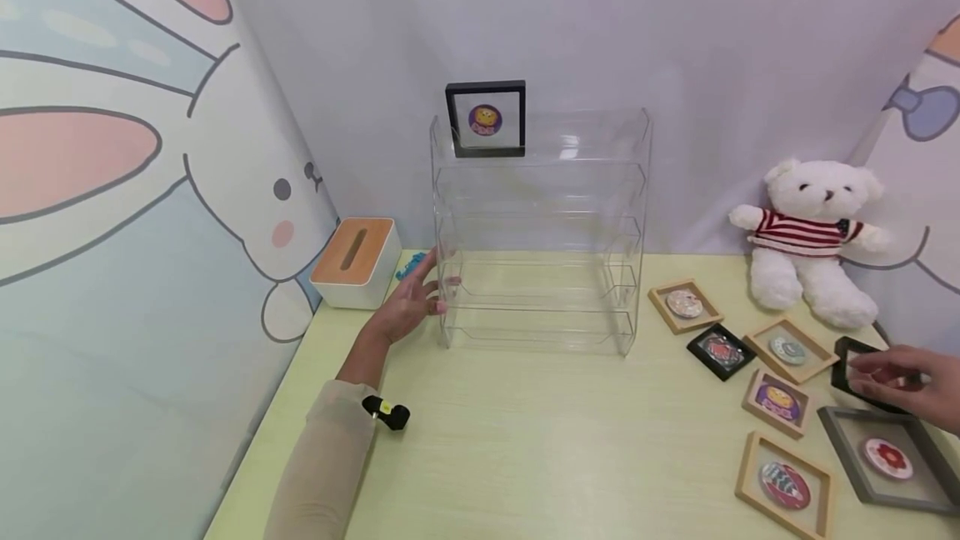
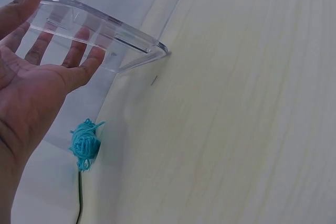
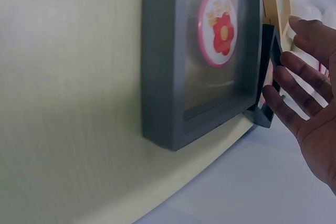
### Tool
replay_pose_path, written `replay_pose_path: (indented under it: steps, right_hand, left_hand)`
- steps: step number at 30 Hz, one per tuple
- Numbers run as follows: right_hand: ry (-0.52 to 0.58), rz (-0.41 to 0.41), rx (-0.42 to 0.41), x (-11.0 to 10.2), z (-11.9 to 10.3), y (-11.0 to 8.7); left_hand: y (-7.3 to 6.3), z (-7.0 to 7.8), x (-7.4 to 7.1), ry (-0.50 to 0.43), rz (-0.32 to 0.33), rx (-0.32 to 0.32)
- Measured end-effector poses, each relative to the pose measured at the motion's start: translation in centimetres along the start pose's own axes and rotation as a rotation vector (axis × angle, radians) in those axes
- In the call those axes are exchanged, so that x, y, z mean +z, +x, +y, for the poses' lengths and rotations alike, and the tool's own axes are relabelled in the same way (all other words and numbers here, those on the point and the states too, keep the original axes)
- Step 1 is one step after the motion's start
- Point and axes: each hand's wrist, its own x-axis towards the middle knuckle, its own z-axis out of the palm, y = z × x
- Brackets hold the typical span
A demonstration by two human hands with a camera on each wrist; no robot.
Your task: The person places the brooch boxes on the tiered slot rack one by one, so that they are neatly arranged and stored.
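A clear tiered acrylic rack (image 1: 537,309) stands against the back wall. My left hand (image 1: 408,307) is at the rack's left side, its fingers extended around the side edge in the left wrist view. On its top tier, at the left, stands a black display frame (image 1: 486,152) with a round purple and yellow badge. Far to the right, my right hand (image 1: 911,382) is over another black frame (image 1: 842,361), partly hidden by the fingers. In the right wrist view, those fingers (image 3: 294,80) are spread beside this frame, just past a grey frame (image 3: 163,77) with a red flower badge.
Several wooden frames, one a wooden frame (image 1: 750,469) near the front, and a small black frame (image 1: 697,348) lie at the right. A white teddy bear (image 1: 806,232) sits behind them. Left of the rack are a tissue box (image 1: 367,290) and blue yarn (image 2: 85,142).
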Motion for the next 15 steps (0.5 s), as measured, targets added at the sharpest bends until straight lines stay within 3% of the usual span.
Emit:
replay_pose_path:
  steps: [8,15]
  right_hand:
    - [0.197,0.125,-0.148,0.9,1.0,-1.7]
    - [0.169,0.181,-0.167,1.6,2.4,-2.7]
  left_hand:
    - [0.1,0.0,0.1,0.024,-0.001,0.002]
    - [0.3,-0.1,0.0,0.005,-0.008,0.010]
